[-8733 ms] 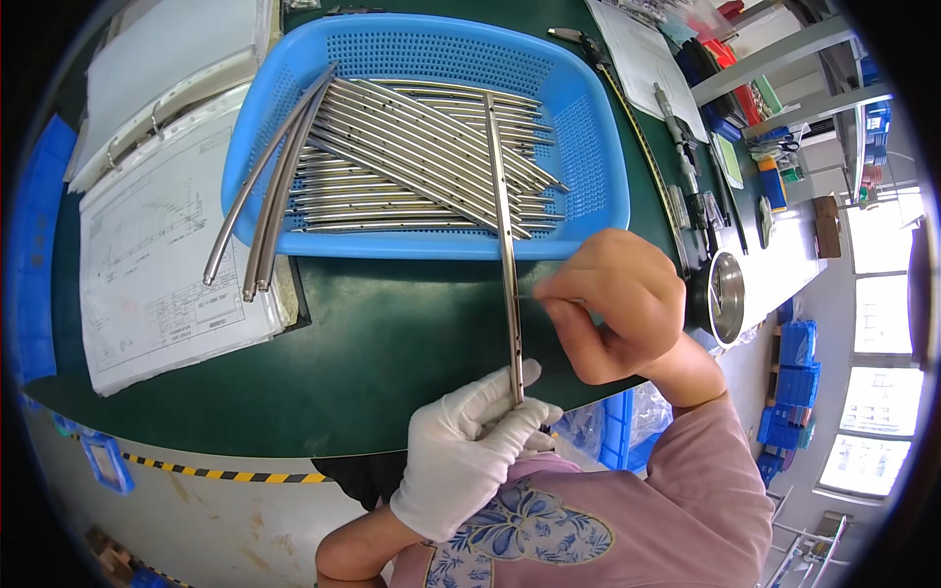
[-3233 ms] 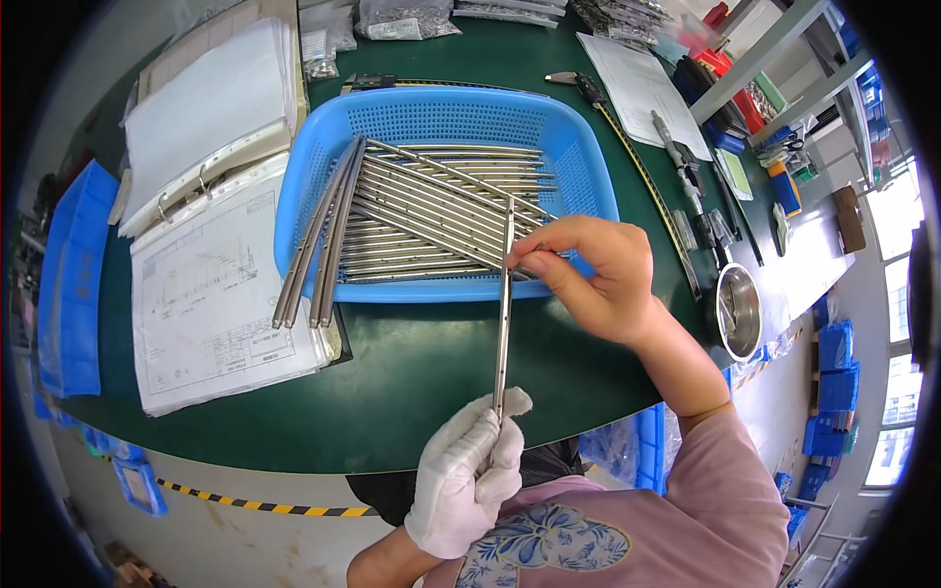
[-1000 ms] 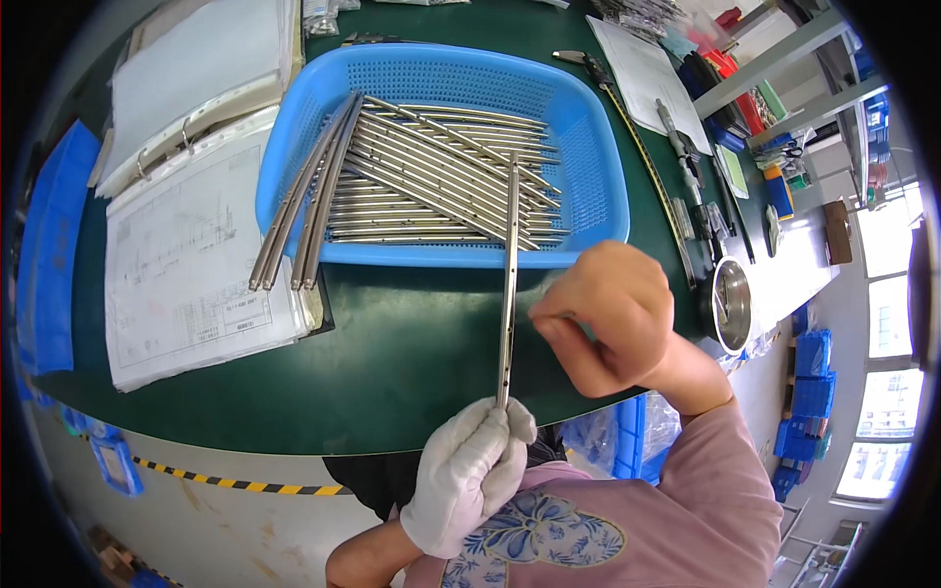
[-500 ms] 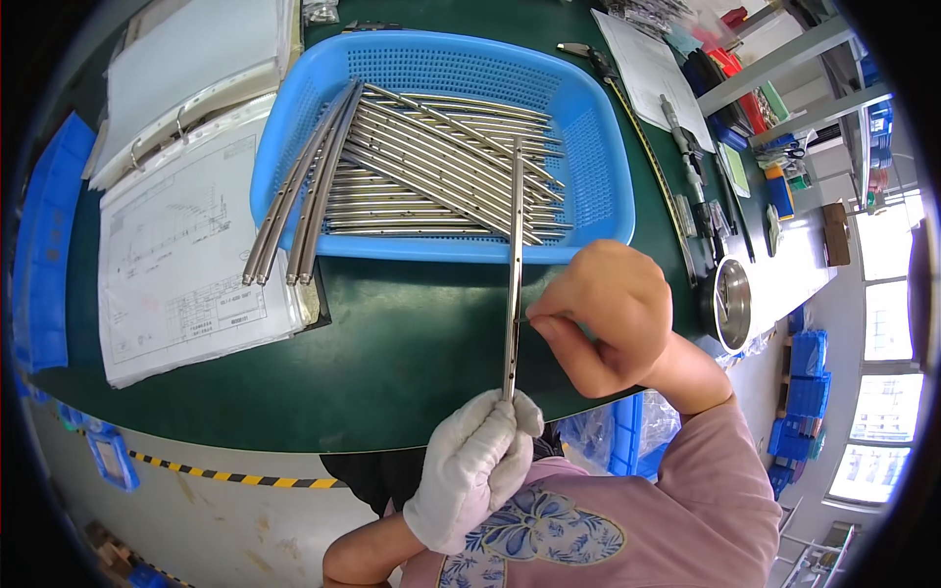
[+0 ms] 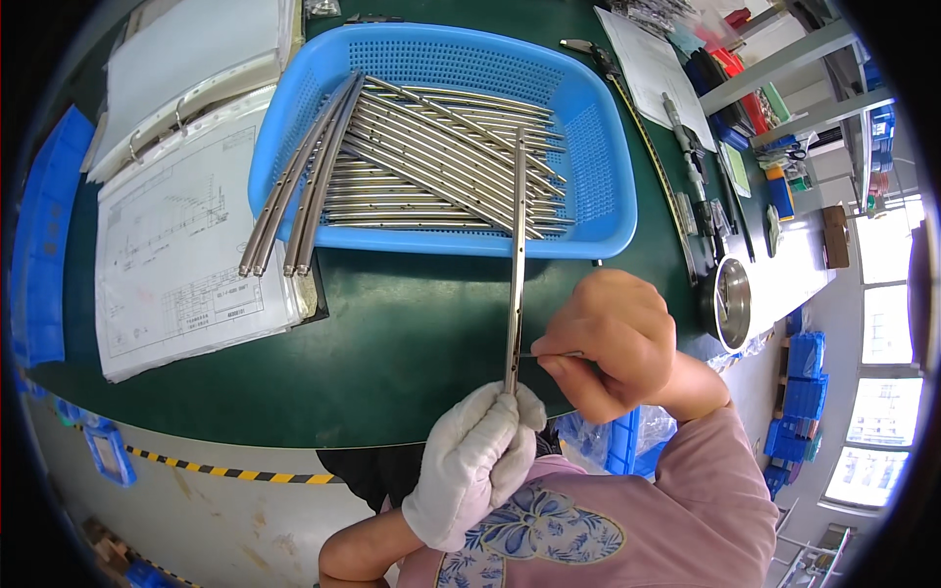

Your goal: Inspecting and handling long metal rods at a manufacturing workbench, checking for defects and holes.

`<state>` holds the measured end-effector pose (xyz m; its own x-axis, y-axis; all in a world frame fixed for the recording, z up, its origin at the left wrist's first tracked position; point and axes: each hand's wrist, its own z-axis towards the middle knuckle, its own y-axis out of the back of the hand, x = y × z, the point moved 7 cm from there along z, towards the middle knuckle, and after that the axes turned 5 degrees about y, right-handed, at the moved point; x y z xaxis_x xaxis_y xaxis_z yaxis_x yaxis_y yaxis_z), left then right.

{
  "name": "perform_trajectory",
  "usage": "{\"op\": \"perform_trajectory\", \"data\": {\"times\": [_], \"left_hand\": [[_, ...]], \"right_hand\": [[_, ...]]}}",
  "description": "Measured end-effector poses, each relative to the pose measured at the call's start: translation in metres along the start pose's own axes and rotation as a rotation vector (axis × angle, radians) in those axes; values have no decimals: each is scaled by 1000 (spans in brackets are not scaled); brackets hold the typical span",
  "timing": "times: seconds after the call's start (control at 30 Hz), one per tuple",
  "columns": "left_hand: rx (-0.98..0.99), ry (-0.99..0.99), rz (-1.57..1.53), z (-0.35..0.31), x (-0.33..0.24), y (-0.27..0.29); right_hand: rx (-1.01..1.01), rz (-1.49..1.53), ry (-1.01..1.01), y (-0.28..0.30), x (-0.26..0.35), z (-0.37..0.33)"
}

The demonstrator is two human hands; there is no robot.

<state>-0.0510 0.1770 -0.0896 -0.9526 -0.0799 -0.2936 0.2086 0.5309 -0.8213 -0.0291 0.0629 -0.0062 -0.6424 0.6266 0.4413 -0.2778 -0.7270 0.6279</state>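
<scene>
My left hand (image 5: 475,461), in a white glove, is closed round the near end of a slim metal rod (image 5: 518,245) with small holes along it. The rod points away from me, its far part over a blue perforated basket (image 5: 441,243). My bare right hand (image 5: 613,343) is closed in a pinch on a thin metal pin (image 5: 559,354). The pin's tip meets the rod's side just beyond the glove; whether it sits inside a hole I cannot tell. Many similar metal rods (image 5: 431,162) lie in the basket, and several others (image 5: 304,186) lean out over its left front rim.
On the left lie an open binder with drawings (image 5: 186,245) and a blue bin (image 5: 44,235). To the right are a metal bowl (image 5: 731,304), a micrometer-like tool (image 5: 691,167) and a long caliper (image 5: 637,127). The green table's (image 5: 392,392) curved edge is close to me.
My right hand has moved slightly toward me along the rod, and the pin between its fingers now shows. The left hand keeps its hold on the rod.
</scene>
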Motion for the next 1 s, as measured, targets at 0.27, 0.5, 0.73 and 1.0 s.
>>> {"op": "perform_trajectory", "data": {"times": [0.27,0.5,0.73,1.0], "left_hand": [[-18,5,22,2,-1,-3],[-56,-51,165,4,-5,0],[-220,-105,361,5,-7,-1],[-394,-281,447,7,-9,4]], "right_hand": [[13,-82,52,0,4,0],[-3,-72,37,0,-2,-6],[-53,-61,-40,15,-4,-7],[10,-67,-9,10,-4,-4]]}}
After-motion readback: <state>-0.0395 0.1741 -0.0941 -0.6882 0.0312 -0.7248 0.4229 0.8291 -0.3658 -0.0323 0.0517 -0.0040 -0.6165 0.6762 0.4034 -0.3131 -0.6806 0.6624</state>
